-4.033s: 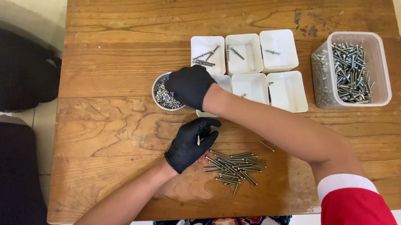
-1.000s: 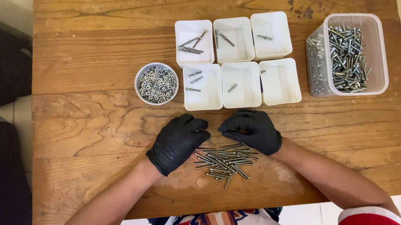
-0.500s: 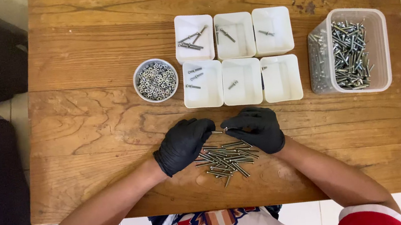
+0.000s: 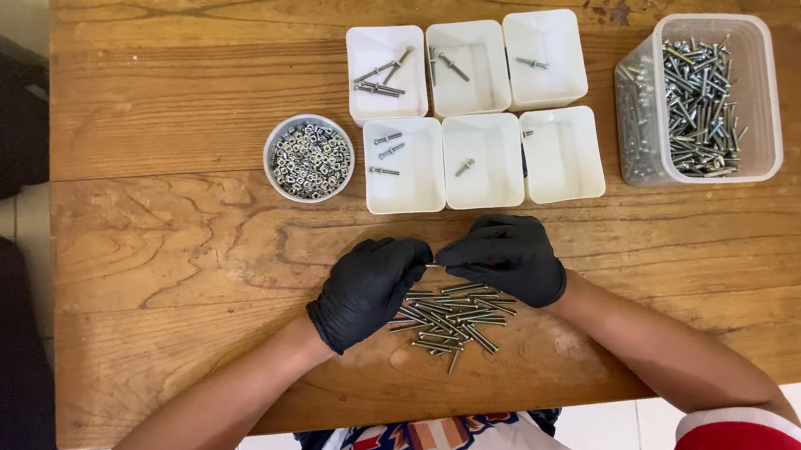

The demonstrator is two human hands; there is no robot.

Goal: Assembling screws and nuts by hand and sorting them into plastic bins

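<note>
I see both hands in black gloves meeting at the lower centre of the frame, over a wooden table [image 4: 173,261]. My left hand [image 4: 368,291] and right hand [image 4: 510,258] come together fingertip to fingertip, and between them they pinch a single small bolt [image 4: 434,266]; only a short silver bit of it shows in the gap, so I can't tell which hand carries the grip more. Fingers on both are pressed together, not spread. Just below the hands, touching the table, lies a loose pile of bolts [image 4: 451,318], partly tucked under the palms. Above the hands, centre of frame, sit six white trays [image 4: 473,111] in two rows of three, edges touching. Upper-left tray has several long bolts, upper-middle a couple, upper-right one; lower-left has three short ones, lower-middle one, lower-right looks nearly bare apart from something small at its left rim. Left of the trays, just beside the lower-left one, is a round bowl of nuts [image 4: 309,158]. At the right of the frame, well apart from the hands, stands a clear plastic tub [image 4: 753,94] holding many bolts. Dark chair shapes at the left edge; the stuff at the far right edge is too cut off to tell.
</note>
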